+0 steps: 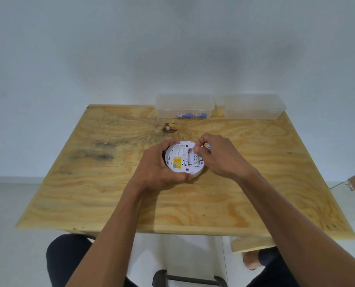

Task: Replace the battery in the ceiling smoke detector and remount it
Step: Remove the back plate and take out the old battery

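The left hand [158, 165] grips the smoke detector [184, 158] by its rim, fingers curled over the far edge and thumb under the near edge, holding it over the middle of the plywood table [110, 193]. The detector is a round white disc turned back-side up: a yellow label with a small code sits at its lower left, printed text above it, and an open battery bay runs down its right half. The right hand [220, 156] pinches a battery [206, 145] at the bay's upper end. At the table's far edge stand 2 clear plastic boxes: the left box [185, 104] holds blue-and-white batteries [191, 115]; the right box [253, 106] shows nothing inside.
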